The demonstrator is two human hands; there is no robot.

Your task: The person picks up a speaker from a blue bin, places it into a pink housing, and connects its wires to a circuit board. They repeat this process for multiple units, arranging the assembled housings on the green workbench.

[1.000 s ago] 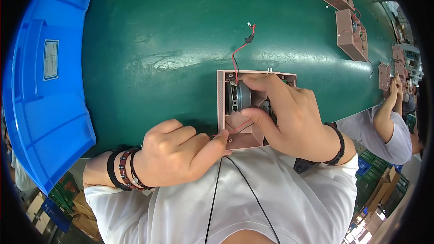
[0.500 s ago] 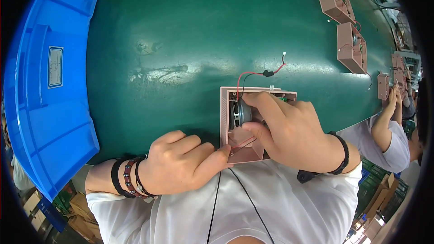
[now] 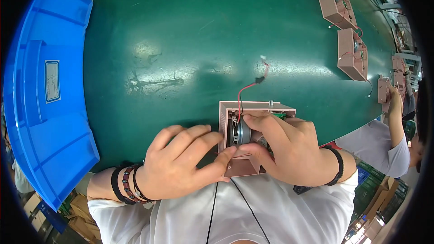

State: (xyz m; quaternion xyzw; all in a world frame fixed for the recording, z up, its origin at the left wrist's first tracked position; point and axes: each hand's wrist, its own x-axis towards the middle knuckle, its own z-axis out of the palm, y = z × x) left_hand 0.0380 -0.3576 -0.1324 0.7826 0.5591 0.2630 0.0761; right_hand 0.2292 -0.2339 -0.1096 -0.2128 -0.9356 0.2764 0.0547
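Hands' grip clamped on pink housing [image 3: 239, 167] with speaker [image 3: 238, 132]: left hand [image 3: 181, 165], right hand [image 3: 289, 151]; white-labelled blue bin [image 3: 45, 104] leftward.

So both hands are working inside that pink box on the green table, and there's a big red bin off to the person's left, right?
Not quite: the bin is blue, not red. The head view shows it at the person's left on the green table. The rest holds: the left hand and right hand are both at the open pink box, with the right fingers inside it by the round metal speaker.
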